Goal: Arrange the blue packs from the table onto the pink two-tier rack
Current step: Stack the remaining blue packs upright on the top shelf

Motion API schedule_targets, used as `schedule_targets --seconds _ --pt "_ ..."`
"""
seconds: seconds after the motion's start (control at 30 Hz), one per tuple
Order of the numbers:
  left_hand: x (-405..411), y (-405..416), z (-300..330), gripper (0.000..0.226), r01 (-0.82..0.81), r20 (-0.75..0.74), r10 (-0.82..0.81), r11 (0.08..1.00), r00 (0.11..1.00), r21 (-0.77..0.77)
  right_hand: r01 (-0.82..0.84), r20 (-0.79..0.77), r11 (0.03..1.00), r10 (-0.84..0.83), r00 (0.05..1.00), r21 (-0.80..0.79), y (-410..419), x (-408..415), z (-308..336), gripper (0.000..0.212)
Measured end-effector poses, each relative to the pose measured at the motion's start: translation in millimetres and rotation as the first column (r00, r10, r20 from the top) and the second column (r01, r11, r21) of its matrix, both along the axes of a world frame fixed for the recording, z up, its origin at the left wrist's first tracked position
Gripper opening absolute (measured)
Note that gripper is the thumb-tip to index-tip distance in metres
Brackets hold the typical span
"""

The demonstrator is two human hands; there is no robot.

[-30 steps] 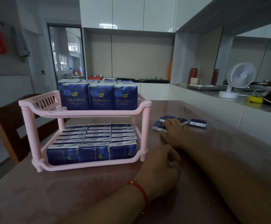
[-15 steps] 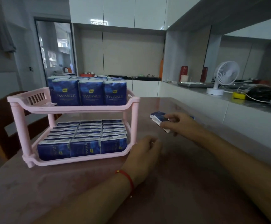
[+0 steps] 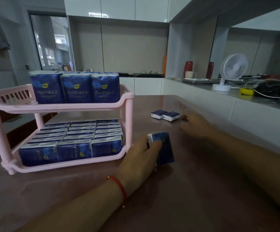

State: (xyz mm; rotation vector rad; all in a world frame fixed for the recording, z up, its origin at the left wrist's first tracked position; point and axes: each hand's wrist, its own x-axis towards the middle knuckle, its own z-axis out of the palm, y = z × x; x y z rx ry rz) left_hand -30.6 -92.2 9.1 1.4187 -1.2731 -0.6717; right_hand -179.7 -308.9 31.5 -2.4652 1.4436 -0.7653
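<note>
Nearby, white fan (image 3: 232, 71), yellow sponge (image 3: 246, 91), cables (image 3: 261, 94)

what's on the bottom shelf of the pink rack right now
The lower tier of the pink rack is filled with blue packs lying in three columns, several rows deep. Whether a second layer lies beneath them is hidden.

**Head-worn view of a table-top workspace**

A single wide-angle camera, worn on the person's head, looks forward and slightly downward across the table (image 3: 202, 190). Both forearms enter from the bottom edge, close to the lens. The pink rack (image 3: 65, 108) stands near, left of centre; the counter (image 3: 236, 97) and cabinets lie beyond. Straight edges bow toward the margins. No second view overlaps.
</note>
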Motion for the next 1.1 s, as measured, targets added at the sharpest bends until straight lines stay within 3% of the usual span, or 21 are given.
schedule_targets --seconds 0.1,0.17,0.23,0.33,0.5,0.7,0.77,0.83,0.87,0.97,1.1 --pt "2.1 -0.4 -1.5 0.007 0.014 -0.017 -0.014 1.000 1.000 -0.003 0.233 -0.136 0.972 -0.234 0.963 -0.028 -38.7 1.3 -21.5 0.064" --pt "3.8 -1.6 -3.7 0.015 0.015 0.014 -0.015 1.000 1.000 -0.010 0.254 -0.221 0.959 -0.276 0.935 -0.125 -54.3 2.4 -27.4 0.073" --pt "4.3 -1.5 -5.5 0.019 0.001 0.043 0.000 1.000 0.999 -0.022 0.223 -0.229 0.966 -0.248 0.941 -0.131 -72.4 2.8 -29.1 0.070" --pt "5.5 -3.9 -8.3 0.023 -0.014 0.045 0.016 0.999 0.999 -0.035 0.216 -0.168 0.976 -0.210 0.963 0.015 -91.3 -0.8 -32.9 0.064" --pt "5.5 -5.7 -10.3 0.022 -0.010 -0.004 0.010 1.000 1.000 -0.023 0.289 -0.186 0.947 -0.312 0.932 -0.140 -76.6 -5.1 -35.8 0.061" --pt "4.8 -3.8 -7.1 0.022 0.008 -0.009 -0.008 1.000 1.000 -0.029 0.290 -0.133 0.955 -0.296 0.946 -0.061 -24.7 -21.3 -22.5 0.036" --pt "5.3 -4.1 -7.2 0.023 0.008 -0.009 -0.008 1.000 1.000 -0.024 0.142 0.076 0.990 -0.140 0.987 -0.013 7.8 -25.8 -8.8 0.037" --pt "4.9 -4.5 -7.1 0.024 0.020 -0.044 -0.021 0.999 0.999 -0.031 -0.147 0.289 0.988 0.155 0.945 -0.049 47.0 -27.1 1.3 0.052" --pt "4.3 -4.3 -6.8 0.025 0.029 -0.069 -0.031 0.999 0.997 -0.034 -0.285 0.305 0.950 0.311 0.900 -0.127 66.9 -25.7 6.3 0.061" --pt "3.8 -4.1 -3.5 0.024 0.051 -0.205 -0.056 0.998 0.977 -0.031 -0.517 0.163 0.811 0.568 0.807 -0.273 109.7 -14.6 8.2 0.075" --pt "7.0 -1.0 3.5 0.042 0.089 -0.430 -0.088 0.996 0.898 -0.018 -0.580 0.017 0.704 0.642 0.767 -0.409 127.7 2.8 2.8 0.074"
